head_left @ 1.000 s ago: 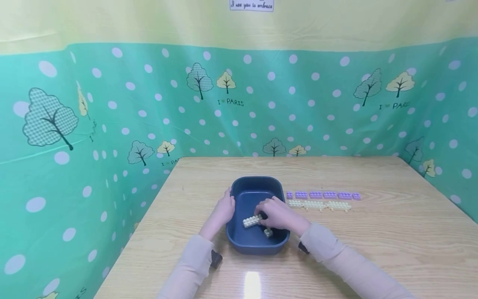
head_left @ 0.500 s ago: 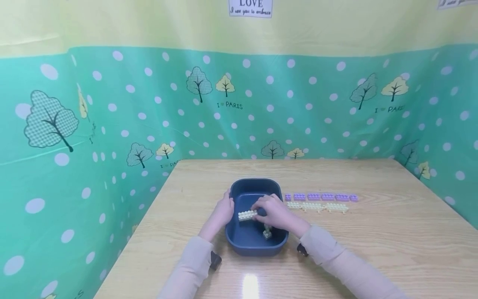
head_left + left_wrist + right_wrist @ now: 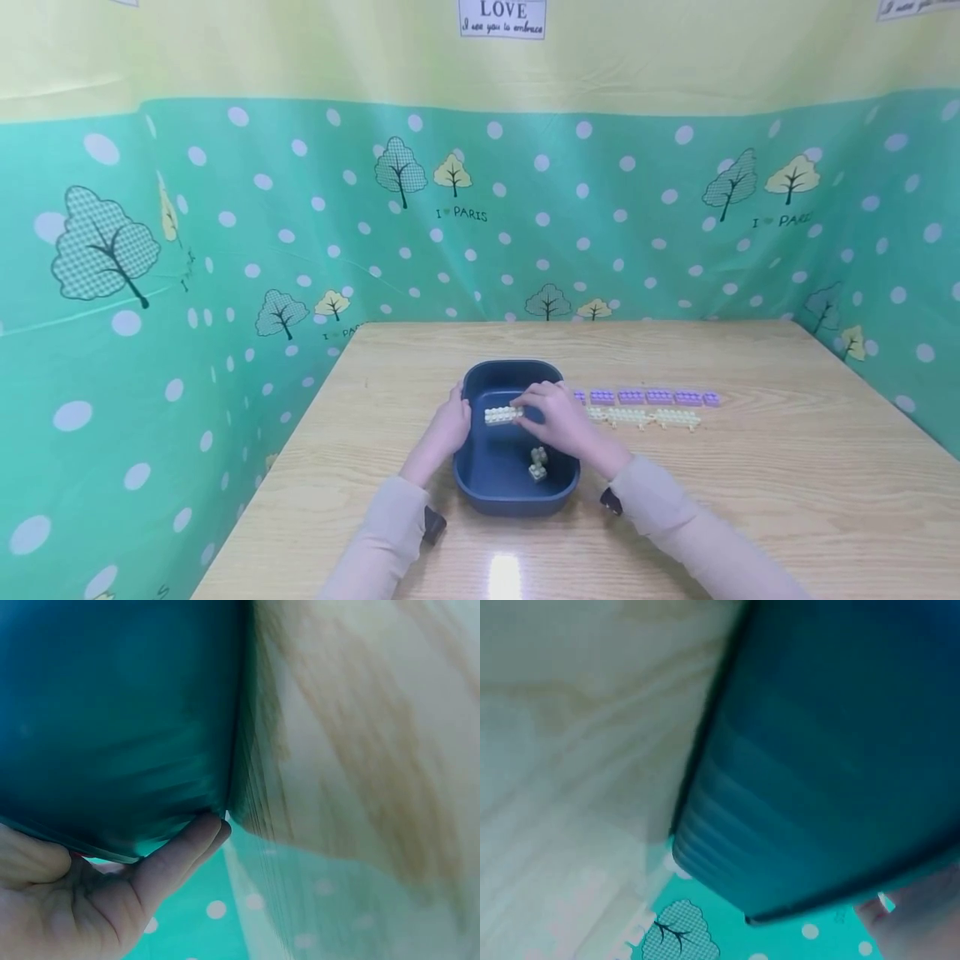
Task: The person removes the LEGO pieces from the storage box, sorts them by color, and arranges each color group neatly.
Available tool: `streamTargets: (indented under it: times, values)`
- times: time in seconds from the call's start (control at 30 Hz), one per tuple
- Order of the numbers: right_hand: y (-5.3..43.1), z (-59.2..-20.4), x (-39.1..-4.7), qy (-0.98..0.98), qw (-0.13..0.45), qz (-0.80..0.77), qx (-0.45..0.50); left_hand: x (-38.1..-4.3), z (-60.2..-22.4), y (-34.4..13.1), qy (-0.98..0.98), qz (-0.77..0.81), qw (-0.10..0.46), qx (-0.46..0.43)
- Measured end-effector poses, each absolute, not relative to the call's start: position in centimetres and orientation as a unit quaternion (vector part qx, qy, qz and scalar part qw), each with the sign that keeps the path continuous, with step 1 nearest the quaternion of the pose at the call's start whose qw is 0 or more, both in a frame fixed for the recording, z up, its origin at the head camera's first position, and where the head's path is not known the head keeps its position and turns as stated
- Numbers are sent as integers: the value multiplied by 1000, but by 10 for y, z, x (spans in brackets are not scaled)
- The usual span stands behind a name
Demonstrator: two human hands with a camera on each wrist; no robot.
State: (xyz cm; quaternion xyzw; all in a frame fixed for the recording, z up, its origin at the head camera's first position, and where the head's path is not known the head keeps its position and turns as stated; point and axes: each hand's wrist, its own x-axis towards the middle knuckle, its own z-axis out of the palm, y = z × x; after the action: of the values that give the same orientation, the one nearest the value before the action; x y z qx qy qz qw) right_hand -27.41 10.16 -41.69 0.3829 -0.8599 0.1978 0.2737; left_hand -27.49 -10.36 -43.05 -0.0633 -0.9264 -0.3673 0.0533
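Note:
A dark blue bin [image 3: 516, 505] stands on the table. My left hand [image 3: 450, 425] grips its left side; in the left wrist view the thumb hooks over the rim while the fingers [image 3: 187, 844] lie along the outer wall. Over the bin's interior, my right hand [image 3: 561, 418] pinches the right end of a long cream building brick [image 3: 498, 415], studs up. Two small greyish bricks [image 3: 537, 472] lie in the bin near its right wall. In the right wrist view the bin's wall [image 3: 802, 772] hides most of that hand.
Right of the bin, a row of purple building bricks [image 3: 646, 397] runs along the table [image 3: 735, 467]. In front of it lies a row of cream bricks [image 3: 627, 417] with small bits beside them. A polka-dot curtain [image 3: 600, 208] hangs behind and at both sides.
My right hand has raised the cream brick and carried it toward the bin's far side, uncovering the two small bricks. The left hand stays on the bin's side.

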Motion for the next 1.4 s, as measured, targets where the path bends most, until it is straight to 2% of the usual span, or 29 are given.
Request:
streamTargets:
  times: [0.27,0.57,1.4]
  values:
    - [123,-405,-275,-859,235,256,375,-276,-432,-104,-928,-362,60,-67]
    - [146,-399,-275,-867,237,264,350,-276,-431,-104,-931,-355,59,-63]
    - [205,-388,-278,-899,198,266,287,-279,-431,-104,-932,-353,51,-60]
